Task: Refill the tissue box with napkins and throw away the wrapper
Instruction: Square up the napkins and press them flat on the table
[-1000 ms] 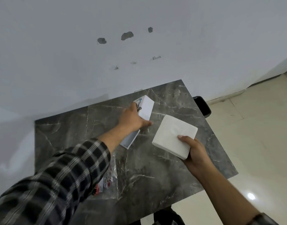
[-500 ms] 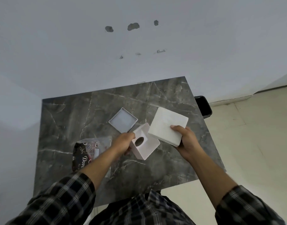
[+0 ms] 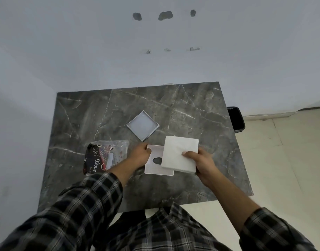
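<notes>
The white tissue box (image 3: 154,165) lies upside down near the front middle of the marble table (image 3: 201,109), its oval slot showing inside. My left hand (image 3: 139,156) grips the box's left wall. In my right hand (image 3: 201,161) is a square stack of white napkins (image 3: 180,153), held over the box's right half and partly covering its opening. The box's flat square bottom panel (image 3: 143,125) rests apart, farther back on the table. A clear and black plastic wrapper (image 3: 104,156) lies to the left of my left hand.
A black bin (image 3: 236,119) stands on the floor just past the table's right edge. A white wall runs behind the table. Pale floor tiles lie to the right.
The box has turned from tilted with its outer side up to open side up on the table. The napkin stack has moved left and down over the box opening.
</notes>
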